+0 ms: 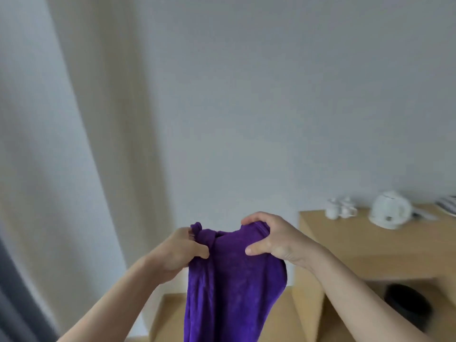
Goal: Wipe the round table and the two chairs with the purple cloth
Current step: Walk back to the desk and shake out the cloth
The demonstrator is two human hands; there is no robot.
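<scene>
While held up at lower centre of the frame, purple cloth (234,287) hangs limp | left hand (177,253) and right hand (274,240) each pinch its top edge | advice: fold into a flat pad before wiping | round table, chairs unseen

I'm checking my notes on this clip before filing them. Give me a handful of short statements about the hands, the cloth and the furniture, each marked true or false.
1. Both hands grip the purple cloth by its top edge. True: the left hand and the right hand each hold it.
2. The cloth lies flat on a round table. False: it hangs in the air in front of the wall.
3. A white kettle stands on the light wooden desk. True.
4. The kettle is at the left of the view. False: it is at the right.
5. A dark round bin sits under the desk. True.
</scene>
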